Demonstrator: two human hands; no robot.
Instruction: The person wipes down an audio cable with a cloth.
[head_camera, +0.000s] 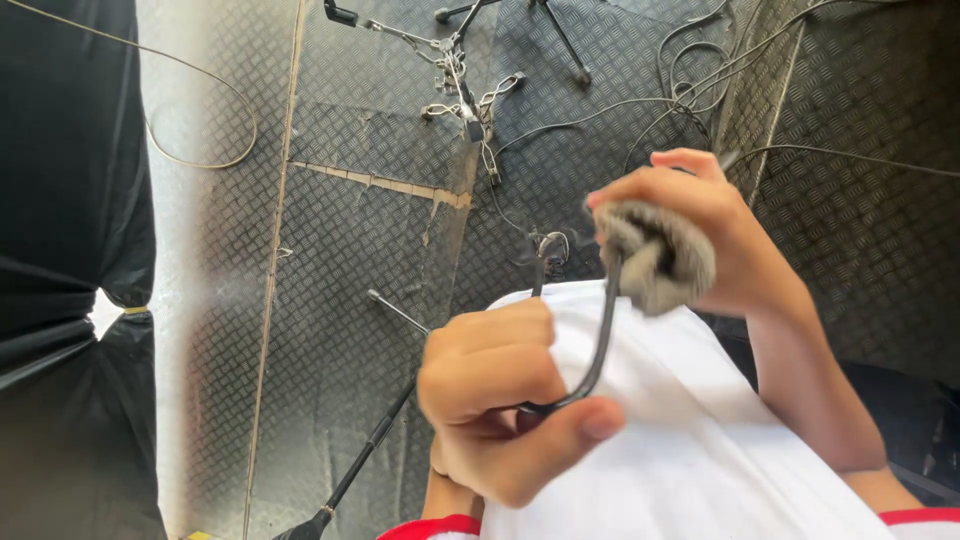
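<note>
A thin black curved rod (600, 340) rises above the white shirt (690, 440). The left hand (500, 400) fists tight around its lower bend; the right hand (700, 225), higher up, pinches a grey fuzzy cloth (655, 255) around its top.

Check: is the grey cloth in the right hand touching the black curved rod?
Touching. The head view shows the right hand pressing the grey cloth around the black curved rod, whose upper end disappears into the cloth; the left hand grips its lower end.
</note>
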